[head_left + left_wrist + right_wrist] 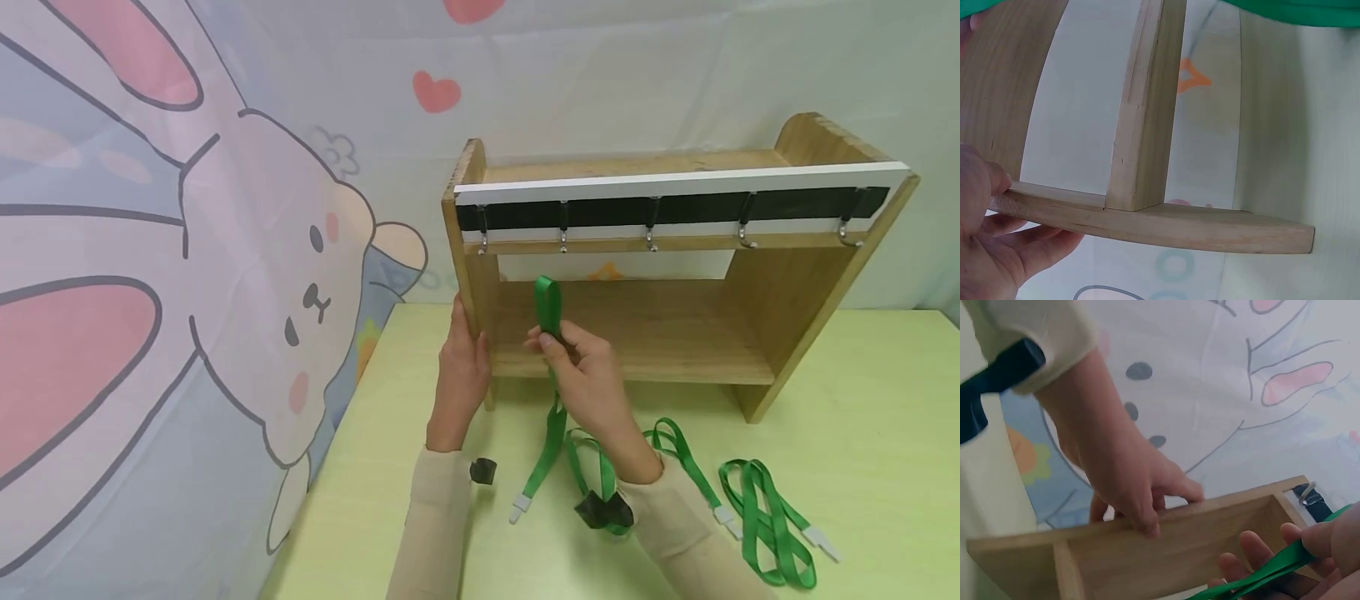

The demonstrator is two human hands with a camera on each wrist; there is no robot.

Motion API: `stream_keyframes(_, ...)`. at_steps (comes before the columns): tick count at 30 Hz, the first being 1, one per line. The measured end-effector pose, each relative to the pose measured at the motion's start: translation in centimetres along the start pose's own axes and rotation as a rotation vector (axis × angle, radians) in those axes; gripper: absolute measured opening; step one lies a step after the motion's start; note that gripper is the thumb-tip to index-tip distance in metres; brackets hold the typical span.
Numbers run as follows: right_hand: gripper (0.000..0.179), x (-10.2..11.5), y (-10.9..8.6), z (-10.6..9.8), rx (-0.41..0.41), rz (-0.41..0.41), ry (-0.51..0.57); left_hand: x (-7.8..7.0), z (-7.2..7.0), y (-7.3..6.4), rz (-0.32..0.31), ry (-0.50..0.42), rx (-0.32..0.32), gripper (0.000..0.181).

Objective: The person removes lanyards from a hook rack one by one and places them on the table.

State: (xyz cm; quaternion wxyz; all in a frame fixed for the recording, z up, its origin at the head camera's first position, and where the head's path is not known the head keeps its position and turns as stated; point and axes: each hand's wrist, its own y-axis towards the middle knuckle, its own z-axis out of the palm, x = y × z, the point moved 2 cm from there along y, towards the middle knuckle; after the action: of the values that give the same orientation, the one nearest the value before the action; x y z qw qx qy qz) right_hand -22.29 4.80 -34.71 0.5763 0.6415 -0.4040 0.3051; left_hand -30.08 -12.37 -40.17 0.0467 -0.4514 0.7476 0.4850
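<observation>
My left hand (462, 371) grips the left side panel of a wooden rack (813, 292). In the left wrist view its thumb lies on the inner face of the panel (1210, 232) and the fingers on the outer face. Before the rack, my right hand (596, 383) pinches a green lanyard (549, 302) between thumb and fingers. The lanyard's loop stands up above the fingertips, below the hook strip, and its tail hangs down to a white clip (519, 505). In the right wrist view the lanyard (1272, 567) runs across the fingers.
A row of metal hooks (652, 237) lines the rack's white and black front strip. More green lanyards (772, 521) lie on the pale green table (885, 450), one partly under the right forearm. A cloth printed with a cartoon rabbit (247, 292) hangs behind and at left.
</observation>
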Motion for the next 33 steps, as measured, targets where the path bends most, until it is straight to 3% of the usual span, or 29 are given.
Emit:
stream_keyframes(7,0.022,-0.6,-1.0,1.3,0.055,0.134,0.181,0.1,0.1,-0.1,0.018,-0.016,-0.007,0.066)
stream_keyframes(12,0.023,-1.2,-2.0,2.1,0.068,0.236,0.226,0.2,0.2,-0.1,0.031,-0.024,-0.016,0.065)
stream_keyframes(16,0.023,-1.9,-2.8,2.6,0.078,0.293,0.209,0.1,0.1,-0.1,0.029,-0.014,-0.014,0.065)
stream_keyframes(24,0.023,-3.3,-4.7,3.1,0.088,0.311,0.09,-0.1,-0.1,-0.1,0.032,-0.012,-0.011,0.063)
stream_keyframes(33,0.02,-5.3,-7.7,4.8,0.126,0.362,0.099,0.0,0.1,-0.1,0.025,-0.018,-0.006,0.062)
